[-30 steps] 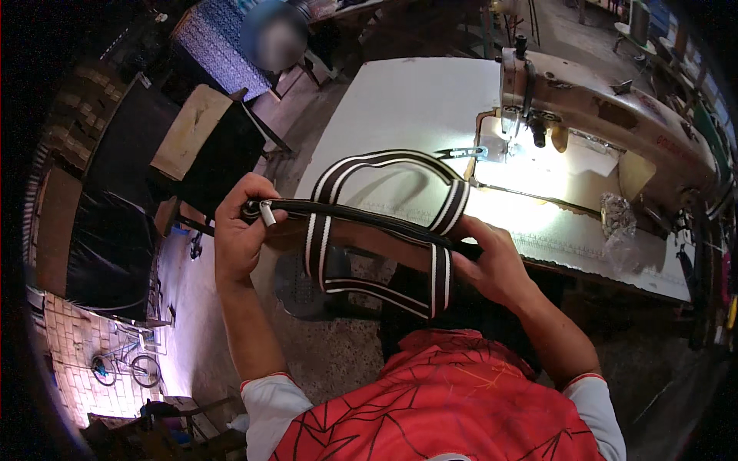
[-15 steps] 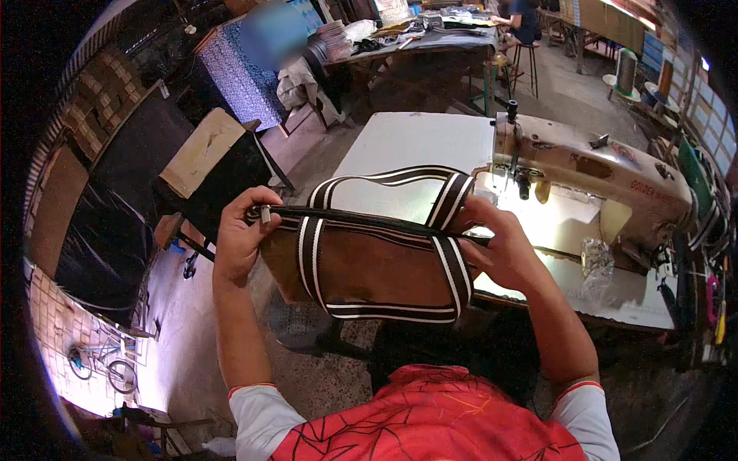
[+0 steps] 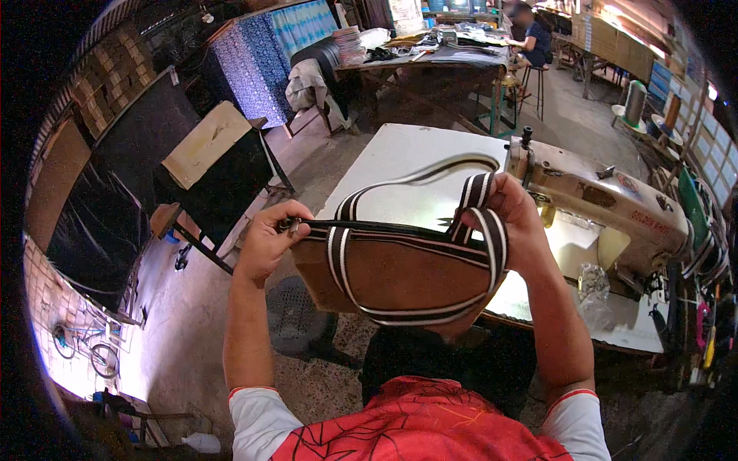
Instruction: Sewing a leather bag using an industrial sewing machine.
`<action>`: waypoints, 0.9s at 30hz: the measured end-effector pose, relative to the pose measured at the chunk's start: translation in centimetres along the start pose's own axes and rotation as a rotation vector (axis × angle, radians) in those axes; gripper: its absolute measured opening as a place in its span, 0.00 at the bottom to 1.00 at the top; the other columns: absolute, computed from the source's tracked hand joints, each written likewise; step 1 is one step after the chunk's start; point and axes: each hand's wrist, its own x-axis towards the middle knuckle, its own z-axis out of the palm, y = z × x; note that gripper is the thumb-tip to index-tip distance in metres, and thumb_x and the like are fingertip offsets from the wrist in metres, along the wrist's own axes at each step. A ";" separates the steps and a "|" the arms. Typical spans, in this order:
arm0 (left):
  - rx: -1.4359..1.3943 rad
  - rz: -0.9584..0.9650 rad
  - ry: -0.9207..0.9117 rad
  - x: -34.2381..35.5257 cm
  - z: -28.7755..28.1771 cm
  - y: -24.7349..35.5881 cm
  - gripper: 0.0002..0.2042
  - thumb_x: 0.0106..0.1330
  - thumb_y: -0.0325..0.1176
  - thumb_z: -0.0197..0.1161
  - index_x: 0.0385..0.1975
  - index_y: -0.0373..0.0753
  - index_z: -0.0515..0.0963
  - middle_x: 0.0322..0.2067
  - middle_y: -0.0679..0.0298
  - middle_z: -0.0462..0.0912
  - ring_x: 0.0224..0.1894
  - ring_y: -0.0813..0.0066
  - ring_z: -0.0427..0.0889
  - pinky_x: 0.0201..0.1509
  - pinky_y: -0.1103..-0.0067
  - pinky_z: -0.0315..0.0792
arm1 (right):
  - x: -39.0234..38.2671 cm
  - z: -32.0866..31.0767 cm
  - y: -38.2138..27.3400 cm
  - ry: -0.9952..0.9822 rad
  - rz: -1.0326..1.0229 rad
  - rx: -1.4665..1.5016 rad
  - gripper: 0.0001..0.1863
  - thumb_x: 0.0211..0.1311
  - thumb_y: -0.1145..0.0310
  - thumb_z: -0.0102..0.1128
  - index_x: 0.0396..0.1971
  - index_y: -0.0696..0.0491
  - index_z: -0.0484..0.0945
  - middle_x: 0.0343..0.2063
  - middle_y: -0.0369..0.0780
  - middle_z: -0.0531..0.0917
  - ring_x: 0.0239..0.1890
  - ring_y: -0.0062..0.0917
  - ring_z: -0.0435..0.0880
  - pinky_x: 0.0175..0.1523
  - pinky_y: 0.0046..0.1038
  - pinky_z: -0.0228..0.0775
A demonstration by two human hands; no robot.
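A brown bag (image 3: 400, 269) with black-and-white striped webbing handles hangs between my hands, above the near edge of the white sewing table (image 3: 407, 150). My left hand (image 3: 269, 238) pinches the left end of its black top edge, with a small metallic piece at the fingertips. At the right end, my right hand (image 3: 516, 219) is closed on the bag's top edge and a striped handle (image 3: 477, 188). A small dark pointed piece (image 3: 446, 222) shows beside the right fingers; I cannot tell what it is. The far handle loops up over the tabletop.
A worn beige sewing machine (image 3: 607, 184) stands at the table's right, with crumpled clear plastic (image 3: 593, 292) near it. A dark round stool (image 3: 292, 311) is below my left arm. Behind stands a cluttered worktable (image 3: 430, 61); a person (image 3: 533, 42) sits near its right end.
The bag has shifted right in view and its right side has tilted. My right hand has risen, bunching the handle at its fingers, and the left still pinches its end.
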 end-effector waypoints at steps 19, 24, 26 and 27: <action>-0.001 -0.145 -0.206 3.9 9.5 -4.4 0.16 0.58 0.26 0.68 0.43 0.37 0.71 0.36 0.66 0.78 0.43 0.77 0.79 0.45 0.79 0.72 | 1.9 0.3 -1.8 0.043 0.138 -0.214 0.33 0.58 0.75 0.68 0.64 0.53 0.66 0.44 0.42 0.82 0.47 0.22 0.79 0.54 0.21 0.69; -0.405 -0.111 -0.237 6.8 10.3 -1.9 0.27 0.58 0.23 0.68 0.54 0.37 0.61 0.42 0.60 0.79 0.48 0.73 0.79 0.49 0.80 0.74 | 3.3 -0.1 -2.6 0.078 -0.017 -0.335 0.30 0.55 0.75 0.70 0.59 0.53 0.71 0.41 0.39 0.81 0.45 0.22 0.79 0.50 0.23 0.72; -0.504 -0.170 -0.144 7.3 9.4 -0.2 0.29 0.58 0.26 0.70 0.56 0.36 0.61 0.42 0.60 0.79 0.46 0.74 0.80 0.48 0.78 0.76 | 3.6 -0.8 -3.5 0.125 -0.105 -0.355 0.30 0.54 0.76 0.71 0.59 0.53 0.72 0.37 0.36 0.79 0.42 0.21 0.78 0.47 0.21 0.72; -0.485 -0.127 -0.110 7.9 9.0 -0.3 0.29 0.59 0.28 0.70 0.57 0.36 0.61 0.42 0.60 0.79 0.46 0.73 0.80 0.48 0.78 0.76 | 3.6 -0.3 -4.7 0.143 -0.126 -0.310 0.31 0.53 0.77 0.71 0.59 0.53 0.71 0.36 0.34 0.77 0.39 0.19 0.77 0.46 0.21 0.72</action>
